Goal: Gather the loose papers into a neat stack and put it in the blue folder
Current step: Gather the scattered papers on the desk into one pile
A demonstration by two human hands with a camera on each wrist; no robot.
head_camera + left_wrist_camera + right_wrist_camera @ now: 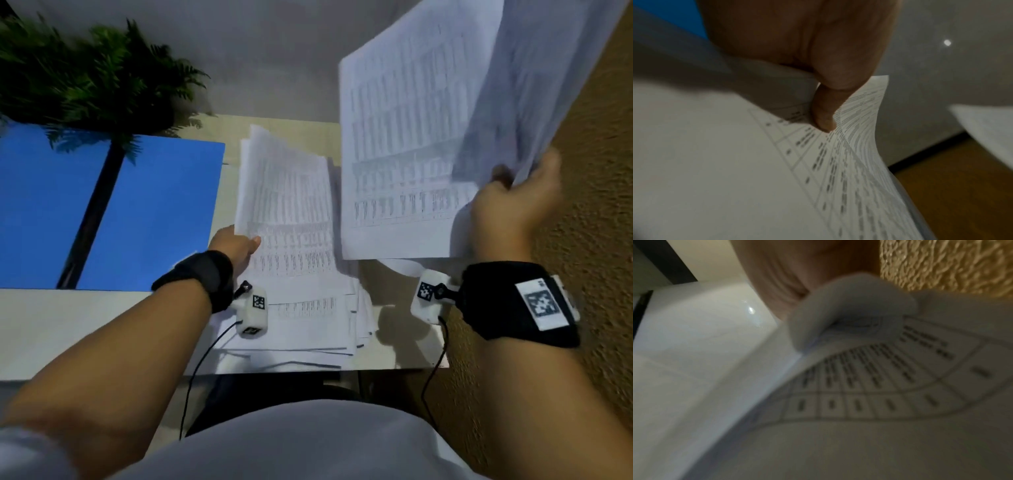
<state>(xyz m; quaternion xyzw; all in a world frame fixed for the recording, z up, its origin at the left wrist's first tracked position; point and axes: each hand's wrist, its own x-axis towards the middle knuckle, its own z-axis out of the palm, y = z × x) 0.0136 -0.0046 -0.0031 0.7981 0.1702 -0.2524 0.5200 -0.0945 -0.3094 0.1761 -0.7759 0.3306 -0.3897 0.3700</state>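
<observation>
A messy pile of printed papers [308, 318] lies on the white desk [68, 329], fanned out toward its front edge. My left hand [239, 245] pinches the left edge of a few sheets [287, 198] and lifts them off the pile; the thumb [824, 113] presses on the printed page [849, 162]. My right hand [513, 205] holds a bundle of sheets [411, 137] raised in the air at the right, gripping its lower right corner [849, 318]. The blue folder [154, 212] lies open and flat on the desk to the left.
A green fern-like plant [85, 78] with a dark stem stands over the folder's far side. A rough ochre wall [589, 222] runs close along the right. Wrist camera cables [202, 359] hang off the desk's front edge.
</observation>
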